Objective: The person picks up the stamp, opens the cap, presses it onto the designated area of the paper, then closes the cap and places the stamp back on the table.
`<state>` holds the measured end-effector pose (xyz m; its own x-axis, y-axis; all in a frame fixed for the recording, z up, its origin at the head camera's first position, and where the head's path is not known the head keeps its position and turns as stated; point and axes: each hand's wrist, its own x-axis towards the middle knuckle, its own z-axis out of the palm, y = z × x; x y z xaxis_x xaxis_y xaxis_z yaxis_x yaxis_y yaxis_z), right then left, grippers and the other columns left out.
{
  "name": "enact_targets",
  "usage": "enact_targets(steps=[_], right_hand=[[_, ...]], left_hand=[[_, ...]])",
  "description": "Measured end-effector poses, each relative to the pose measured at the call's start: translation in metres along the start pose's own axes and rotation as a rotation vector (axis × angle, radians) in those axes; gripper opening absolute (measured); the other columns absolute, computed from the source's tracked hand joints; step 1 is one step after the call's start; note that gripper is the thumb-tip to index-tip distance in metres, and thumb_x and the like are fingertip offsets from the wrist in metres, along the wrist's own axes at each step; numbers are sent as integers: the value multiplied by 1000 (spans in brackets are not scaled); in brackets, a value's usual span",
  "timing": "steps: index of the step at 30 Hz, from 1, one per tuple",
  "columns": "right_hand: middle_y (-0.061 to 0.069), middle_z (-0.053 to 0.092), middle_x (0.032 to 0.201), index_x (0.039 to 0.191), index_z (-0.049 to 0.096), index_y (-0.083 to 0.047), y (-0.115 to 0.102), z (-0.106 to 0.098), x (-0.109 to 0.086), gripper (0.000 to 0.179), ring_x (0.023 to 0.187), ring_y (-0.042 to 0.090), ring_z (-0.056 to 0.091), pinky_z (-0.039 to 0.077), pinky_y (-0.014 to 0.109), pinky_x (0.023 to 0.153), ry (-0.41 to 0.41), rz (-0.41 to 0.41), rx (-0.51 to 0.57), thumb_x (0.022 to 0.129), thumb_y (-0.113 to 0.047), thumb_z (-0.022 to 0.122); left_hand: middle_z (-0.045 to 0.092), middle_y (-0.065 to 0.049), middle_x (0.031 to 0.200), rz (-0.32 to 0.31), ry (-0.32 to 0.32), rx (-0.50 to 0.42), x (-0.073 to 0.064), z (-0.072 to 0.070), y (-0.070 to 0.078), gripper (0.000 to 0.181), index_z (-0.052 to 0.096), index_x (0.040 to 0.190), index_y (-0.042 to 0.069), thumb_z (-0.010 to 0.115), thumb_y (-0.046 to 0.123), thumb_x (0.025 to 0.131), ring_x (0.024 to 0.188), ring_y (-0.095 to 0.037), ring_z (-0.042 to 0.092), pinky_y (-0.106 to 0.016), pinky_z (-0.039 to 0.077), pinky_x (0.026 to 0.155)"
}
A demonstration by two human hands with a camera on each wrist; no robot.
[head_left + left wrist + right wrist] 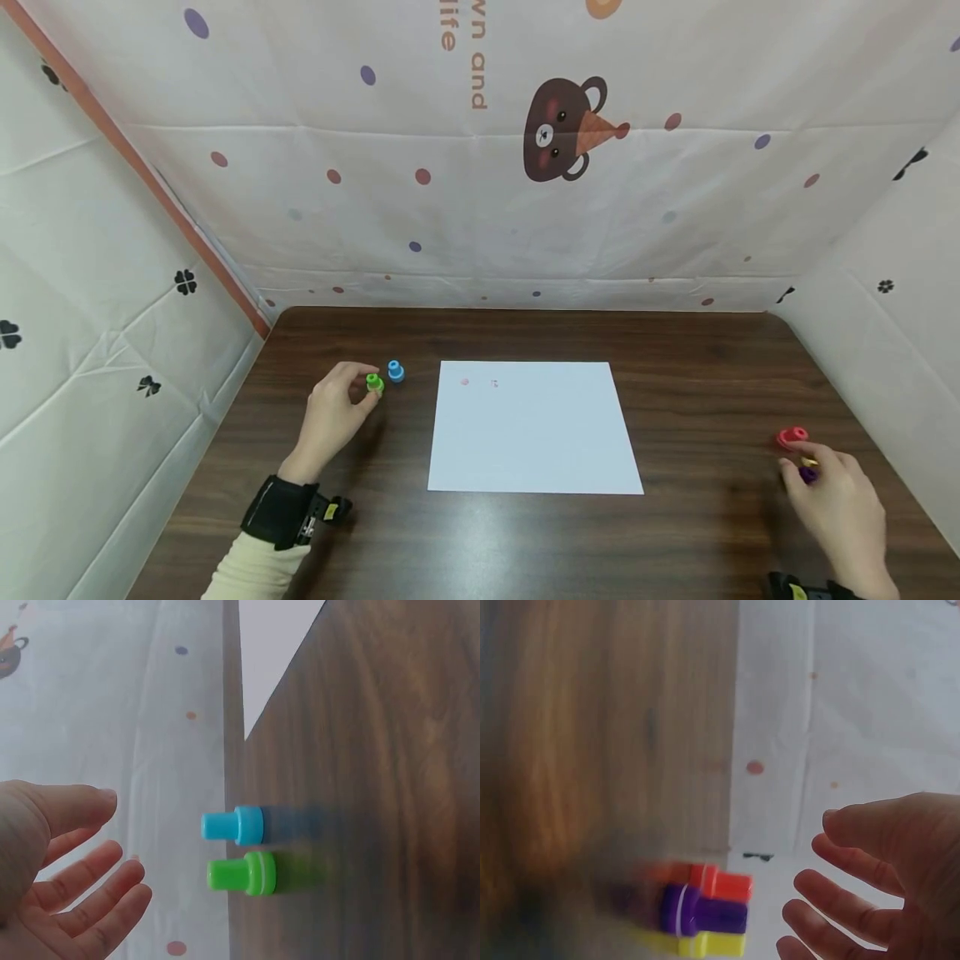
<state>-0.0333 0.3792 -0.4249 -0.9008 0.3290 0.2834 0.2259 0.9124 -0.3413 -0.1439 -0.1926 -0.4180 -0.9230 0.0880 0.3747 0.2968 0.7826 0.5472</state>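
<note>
My left hand (335, 414) hovers over a small green stamp (374, 382), thumb and fingers apart on either side of it. In the left wrist view a gap shows between that hand (75, 870) and the green stamp (244, 874). Close beside it stands a blue stamp (396, 372). At the far right, my right hand (840, 500) reaches over a purple stamp (808, 475), fingers spread and holding nothing. A red stamp (792, 437) and a yellow stamp (712, 944) stand next to the purple one. All stamps are upright, knob up.
A white sheet of paper (532, 433) lies mid-table between the hands, with small pink marks (494, 383) near its top left. The brown wooden table (525, 542) is bordered by white printed cloth (480, 208) at the back and both sides.
</note>
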Motion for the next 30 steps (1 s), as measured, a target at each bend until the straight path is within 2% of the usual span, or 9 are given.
enact_targets(steps=[6,9,16,20,25,30], right_hand=[[40,49,96,99,59,9,10,3,1,28,75,51,51,40,52,47,-39,48,-41,76,-5,68],[40,47,99,102,57,9,14,4,3,31,78,53,50,40,52,49,-76,70,-56,77,-6,66],[41,44,105,112,52,8,25,8,11,40,85,55,47,41,55,55,-239,108,-91,81,-13,64],[39,44,103,112,53,6,31,10,14,39,83,54,48,41,54,54,-295,113,-106,82,-15,63],[37,48,98,106,56,5,35,13,17,33,83,54,49,41,56,54,-303,97,-121,80,-13,63],[37,50,93,96,58,7,37,18,16,24,86,53,48,41,60,59,-254,44,-112,78,-7,64]], left_hand=[[61,-9,103,49,24,-41,-12,4,9,32,64,105,6,75,6,74,85,-25,63,-37,54,67],[61,-10,103,50,23,-61,-17,7,12,34,64,105,7,75,5,74,87,-26,62,-38,54,68],[60,-8,103,41,9,-79,-23,10,16,34,63,105,9,75,4,73,90,-25,62,-39,55,71],[60,-7,102,53,18,-76,-23,10,18,34,64,104,9,76,4,73,89,-24,62,-39,55,71],[60,-6,101,54,23,-81,-23,9,19,34,64,104,9,76,4,72,89,-24,61,-39,55,70],[60,-6,102,41,19,-82,-23,11,19,34,64,104,9,76,4,72,89,-23,62,-40,55,71]])
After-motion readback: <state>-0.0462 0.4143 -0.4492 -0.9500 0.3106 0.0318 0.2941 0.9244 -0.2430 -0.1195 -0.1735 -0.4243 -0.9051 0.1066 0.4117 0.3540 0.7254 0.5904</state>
